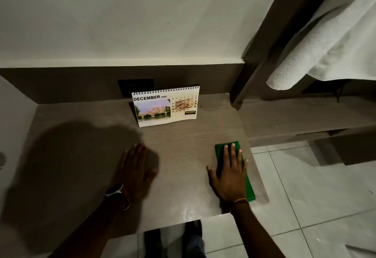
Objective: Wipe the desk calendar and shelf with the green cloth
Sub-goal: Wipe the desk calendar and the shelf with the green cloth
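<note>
A spiral-bound desk calendar showing December stands upright at the back of the wooden shelf, with brown smears over its date grid. The green cloth lies flat near the shelf's right edge. My right hand presses flat on the cloth, fingers spread and pointing toward the wall. My left hand rests palm down on the bare shelf to the left of it, holding nothing. A watch sits on the left wrist.
A dark wall socket plate sits behind the calendar. A white towel hangs at the upper right over a lower side ledge. Tiled floor lies to the right, and a side wall bounds the shelf on the left.
</note>
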